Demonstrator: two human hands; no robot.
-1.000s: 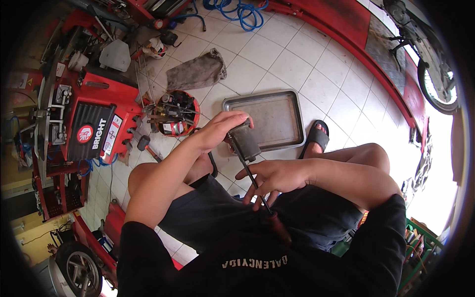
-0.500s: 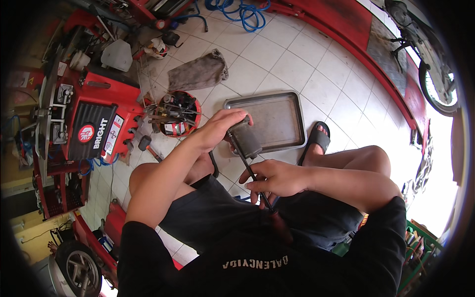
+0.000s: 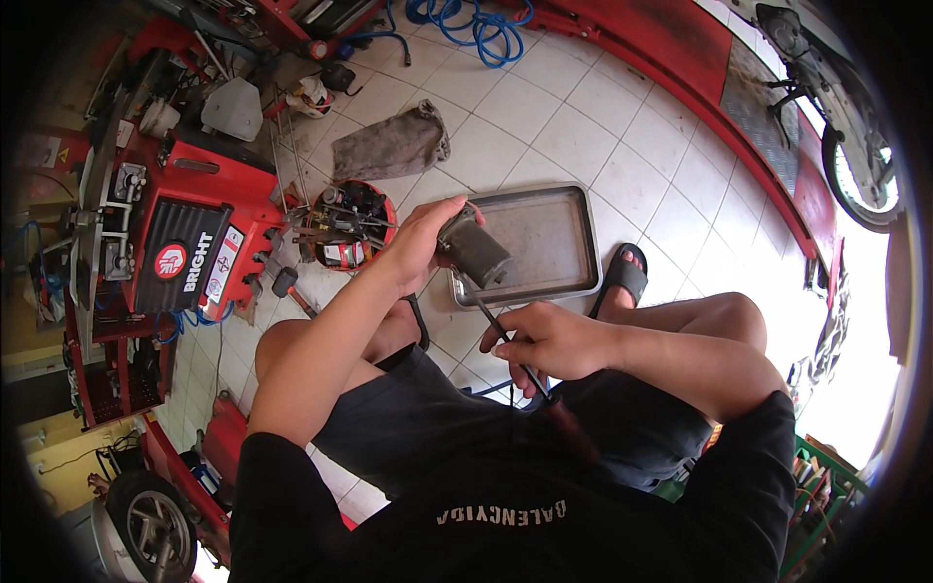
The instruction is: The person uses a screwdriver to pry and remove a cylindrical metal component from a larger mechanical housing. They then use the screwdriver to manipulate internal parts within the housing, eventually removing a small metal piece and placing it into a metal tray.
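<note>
My left hand (image 3: 425, 241) is wrapped round a dark grey metal cylinder (image 3: 478, 255), seemingly a small motor, tilted above the near left corner of a shallow metal tray (image 3: 591, 228). Lower and to the right, my right hand (image 3: 559, 340) grips the long dark shaft of a screwdriver (image 3: 570, 428). Its reddish handle points back toward my lap and is blurred. The shaft's far end reaches close to the cylinder's near side; whether it touches I cannot tell.
On the left stand a red round container (image 3: 345, 228) full of tools and parts, a hammer (image 3: 292, 290) and a red machine (image 3: 194, 223). A grey rag (image 3: 392, 142) lies on the tiles. Behind are a blue hose (image 3: 476, 34) and a red platform (image 3: 671, 49).
The cylinder has turned in my left hand and shifted slightly left. My right hand has moved a little right, drawing the screwdriver back along the cylinder's side.
</note>
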